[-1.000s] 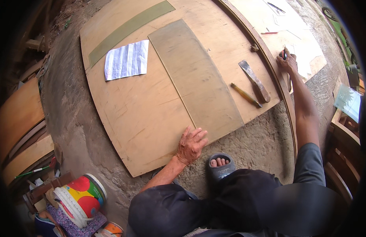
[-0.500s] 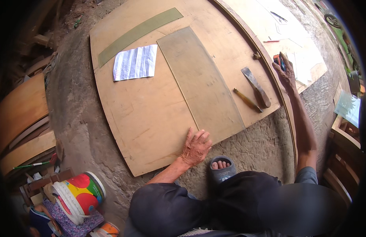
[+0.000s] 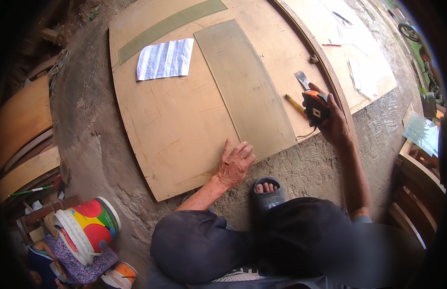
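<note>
It looks like measuring time: the right hand point(image 3: 335, 123) grips a tape measure point(image 3: 315, 108), the left hand point(image 3: 234, 164) lies open on the plywood sheet point(image 3: 180, 125), so next the tape likely needs pulling out across the wood.

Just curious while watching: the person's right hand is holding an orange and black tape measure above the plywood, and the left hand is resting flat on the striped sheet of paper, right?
Not quite. The right hand does hold the tape measure, but the head view shows the left hand flat on the plywood near its edge. The striped paper lies far off, untouched.
</note>
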Available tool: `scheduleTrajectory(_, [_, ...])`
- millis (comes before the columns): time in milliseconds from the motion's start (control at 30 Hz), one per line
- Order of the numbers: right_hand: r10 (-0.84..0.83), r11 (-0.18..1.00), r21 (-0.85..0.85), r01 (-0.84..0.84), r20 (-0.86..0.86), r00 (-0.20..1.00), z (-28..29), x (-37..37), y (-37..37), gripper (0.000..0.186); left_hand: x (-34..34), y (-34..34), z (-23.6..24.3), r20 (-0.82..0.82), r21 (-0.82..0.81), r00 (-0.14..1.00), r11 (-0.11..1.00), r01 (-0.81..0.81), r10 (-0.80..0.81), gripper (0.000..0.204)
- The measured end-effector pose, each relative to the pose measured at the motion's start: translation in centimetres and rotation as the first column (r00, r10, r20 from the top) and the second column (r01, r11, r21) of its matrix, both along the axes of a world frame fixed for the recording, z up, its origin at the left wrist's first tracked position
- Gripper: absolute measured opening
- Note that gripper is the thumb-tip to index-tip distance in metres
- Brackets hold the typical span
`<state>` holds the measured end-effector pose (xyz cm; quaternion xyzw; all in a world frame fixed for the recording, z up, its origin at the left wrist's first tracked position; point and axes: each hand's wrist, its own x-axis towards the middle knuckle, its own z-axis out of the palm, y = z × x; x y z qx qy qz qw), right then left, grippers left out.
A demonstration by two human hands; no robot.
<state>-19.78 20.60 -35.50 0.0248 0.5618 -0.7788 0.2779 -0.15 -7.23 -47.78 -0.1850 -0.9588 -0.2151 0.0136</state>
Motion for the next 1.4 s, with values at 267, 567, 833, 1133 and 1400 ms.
scheduleTrajectory(267, [0.518,0.698,0.631,-0.338,-0.12,0.847,-1.3,2.2,-0.4,0.078,-0.6,-2.3,0.0,-0.001,-0.039,0.998,0.998,-0.058,0.058,0.018])
scheduleTrajectory(567, [0.883,0.406,0.803,-0.436,-0.222,0.414,-4.4,4.4,-6.8,0.072,-0.7,-3.1,0.5,0.474,0.549,0.827,0.633,-0.546,0.302,0.026])
scheduleTrajectory(833, [0.909,0.415,0.786,-0.459,-0.344,0.233,-4.9,7.4,-9.0,0.058,0.0,-2.8,0.5,0.78,0.616,0.588,0.094,-0.782,-0.215,0.02])
scheduleTrajectory(1133, [0.949,0.11,0.994,0.001,-0.105,0.296,-3.1,5.4,1.7,0.052,-1.5,-4.6,0.3,0.828,0.534,0.56,0.27,-0.801,0.026,0.027])
scheduleTrajectory(1400, [0.909,0.22,0.967,0.127,-0.25,0.334,-5.6,5.0,5.6,0.052,-4.0,-3.1,1.6,0.545,0.1,0.708,0.804,-0.587,0.449,0.031])
